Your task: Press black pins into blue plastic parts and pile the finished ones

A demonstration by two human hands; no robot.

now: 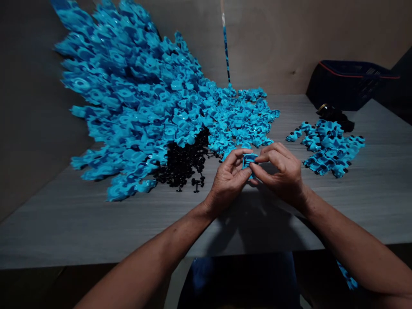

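Observation:
A small blue plastic toy car body (249,159) is held up just above the table, its hollow underside facing me. My left hand (230,174) grips it from the left, thumb in front and fingers behind. From the right, the thumb and index finger of my right hand (280,169) pinch at its edge. Something dark shows by those fingertips, too small to make out. Left of my hands lies a heap of black wheel axles (183,165). A large pile of blue car bodies (144,94) rises behind them.
Blue cars with black wheels (331,146) lie in a group at the right. Behind them are a dark object (336,116) and a dark basket with a red rim line (341,86). A wooden panel (273,43) closes off the back of the grey table (96,231).

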